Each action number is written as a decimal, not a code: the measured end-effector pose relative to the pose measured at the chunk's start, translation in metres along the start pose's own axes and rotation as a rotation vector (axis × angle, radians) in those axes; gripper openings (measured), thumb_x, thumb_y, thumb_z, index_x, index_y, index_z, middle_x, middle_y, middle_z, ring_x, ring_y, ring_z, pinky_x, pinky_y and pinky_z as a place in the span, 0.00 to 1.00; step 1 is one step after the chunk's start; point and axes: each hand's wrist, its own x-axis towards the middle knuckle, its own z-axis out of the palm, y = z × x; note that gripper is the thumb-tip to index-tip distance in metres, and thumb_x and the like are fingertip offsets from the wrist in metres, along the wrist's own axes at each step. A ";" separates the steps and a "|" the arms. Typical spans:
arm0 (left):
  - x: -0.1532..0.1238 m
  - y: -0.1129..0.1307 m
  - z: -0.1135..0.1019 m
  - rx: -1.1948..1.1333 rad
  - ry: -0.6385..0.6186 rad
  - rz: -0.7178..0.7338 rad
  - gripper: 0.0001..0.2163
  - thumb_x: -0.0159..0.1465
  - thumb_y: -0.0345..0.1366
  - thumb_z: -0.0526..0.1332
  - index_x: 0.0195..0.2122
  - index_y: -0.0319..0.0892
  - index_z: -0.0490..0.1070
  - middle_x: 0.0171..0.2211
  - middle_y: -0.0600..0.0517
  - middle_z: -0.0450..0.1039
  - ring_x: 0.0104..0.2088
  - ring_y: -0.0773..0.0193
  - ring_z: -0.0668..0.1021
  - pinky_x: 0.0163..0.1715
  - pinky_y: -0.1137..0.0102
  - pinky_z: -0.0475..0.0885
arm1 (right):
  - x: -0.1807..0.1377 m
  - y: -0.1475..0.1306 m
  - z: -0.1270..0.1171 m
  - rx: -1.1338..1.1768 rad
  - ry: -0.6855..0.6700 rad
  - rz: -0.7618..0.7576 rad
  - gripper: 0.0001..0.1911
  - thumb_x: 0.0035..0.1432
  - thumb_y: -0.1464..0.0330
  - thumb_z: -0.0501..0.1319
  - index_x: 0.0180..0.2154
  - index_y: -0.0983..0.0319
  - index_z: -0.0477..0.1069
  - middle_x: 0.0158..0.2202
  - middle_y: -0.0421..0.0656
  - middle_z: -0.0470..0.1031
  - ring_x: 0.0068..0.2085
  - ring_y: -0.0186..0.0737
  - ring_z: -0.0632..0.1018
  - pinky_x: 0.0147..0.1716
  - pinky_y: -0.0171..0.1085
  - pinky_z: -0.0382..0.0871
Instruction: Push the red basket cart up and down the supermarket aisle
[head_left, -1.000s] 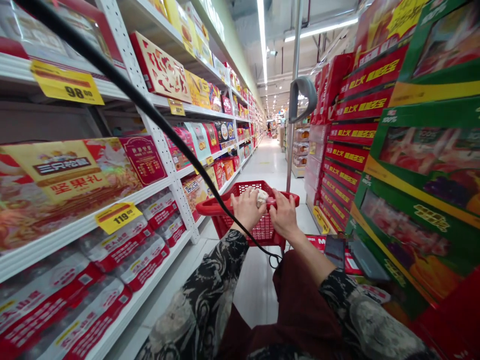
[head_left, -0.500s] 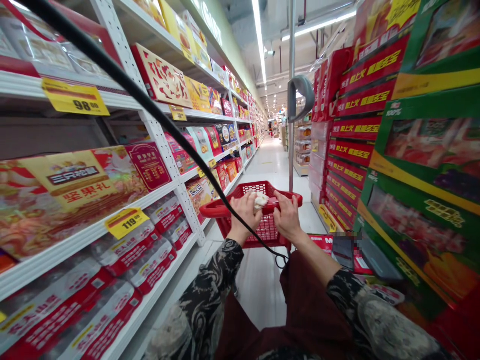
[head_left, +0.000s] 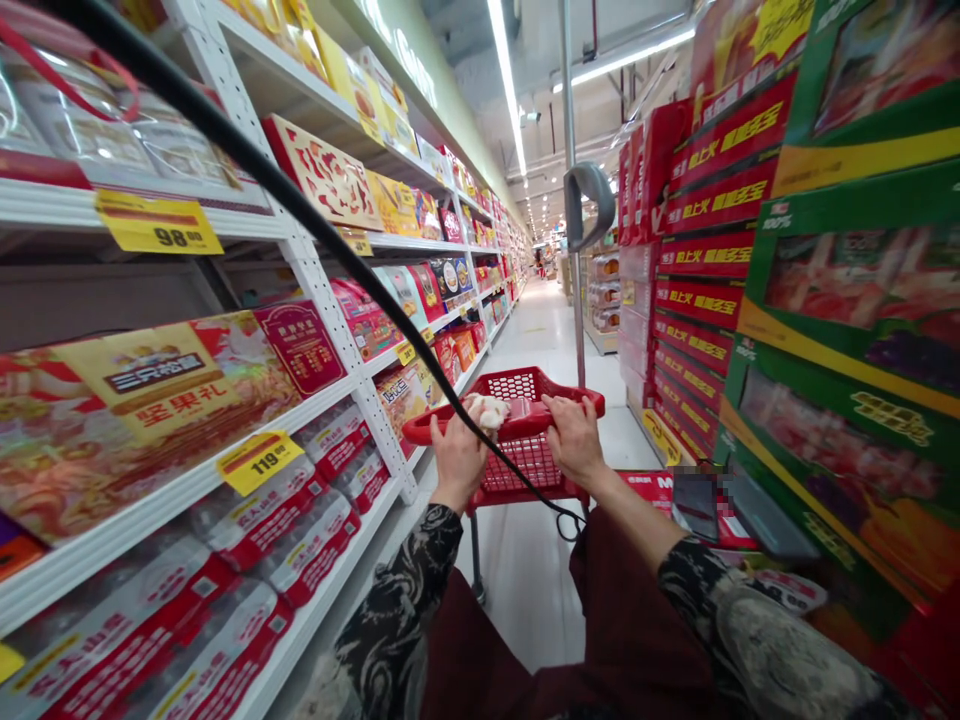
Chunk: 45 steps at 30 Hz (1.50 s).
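A red plastic shopping cart (head_left: pixel 525 468) stands ahead of me, its handle toward me and a tall metal pole (head_left: pixel 574 330) rising beside its right side. My left hand (head_left: pixel 457 460) is closed on the left part of the cart handle. A crumpled white bundle, cloth or tissue, (head_left: pixel 491 412) lies at the handle against the left fingers; I cannot tell if they hold it too. My right hand (head_left: pixel 574 437) is closed around the right part of the handle. A black cable (head_left: pixel 352 260) crosses diagonally in front of the left hand.
Shelves with gift boxes (head_left: pixel 180 375) and red-wrapped bottle packs (head_left: pixel 225 590) line the left. Stacked red cartons (head_left: pixel 701 260) and green boxes (head_left: pixel 847 260) crowd the right. A phone (head_left: pixel 696 505) lies by a low red box near my right forearm. The aisle floor (head_left: pixel 536 310) runs ahead.
My left hand has slid left along the handle, away from the middle. The white bundle has shifted left as well. My right hand keeps its place on the handle.
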 end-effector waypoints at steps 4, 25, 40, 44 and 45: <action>0.005 0.038 0.006 -0.029 -0.061 0.115 0.20 0.63 0.36 0.52 0.57 0.45 0.63 0.60 0.46 0.62 0.58 0.52 0.66 0.62 0.48 0.47 | -0.001 0.001 0.000 0.002 -0.016 -0.004 0.24 0.55 0.74 0.51 0.54 0.64 0.64 0.50 0.48 0.73 0.53 0.45 0.69 0.60 0.51 0.46; 0.012 0.041 0.007 -0.058 -0.002 0.047 0.20 0.60 0.40 0.55 0.54 0.46 0.64 0.60 0.46 0.61 0.59 0.55 0.65 0.61 0.50 0.49 | -0.002 0.001 -0.001 -0.027 -0.046 -0.019 0.25 0.53 0.73 0.52 0.55 0.62 0.64 0.49 0.47 0.72 0.52 0.45 0.69 0.60 0.51 0.45; 0.010 0.024 0.005 0.004 0.006 0.075 0.17 0.64 0.37 0.51 0.54 0.47 0.65 0.60 0.47 0.63 0.58 0.57 0.67 0.62 0.49 0.45 | 0.000 -0.003 -0.001 -0.039 -0.078 -0.032 0.23 0.55 0.72 0.52 0.54 0.59 0.67 0.51 0.45 0.72 0.54 0.46 0.68 0.60 0.53 0.43; 0.012 0.034 0.012 -0.036 0.001 0.125 0.17 0.65 0.39 0.50 0.55 0.48 0.64 0.60 0.48 0.63 0.57 0.58 0.68 0.62 0.49 0.44 | -0.001 -0.001 -0.002 -0.033 -0.092 -0.043 0.21 0.57 0.71 0.52 0.52 0.60 0.68 0.52 0.45 0.72 0.54 0.45 0.68 0.60 0.52 0.43; 0.013 0.029 0.012 -0.036 0.005 0.111 0.17 0.65 0.39 0.50 0.55 0.48 0.64 0.59 0.48 0.64 0.57 0.58 0.68 0.62 0.49 0.45 | 0.000 0.000 -0.003 -0.031 -0.092 -0.047 0.21 0.57 0.70 0.52 0.52 0.60 0.68 0.52 0.45 0.72 0.54 0.45 0.69 0.59 0.52 0.44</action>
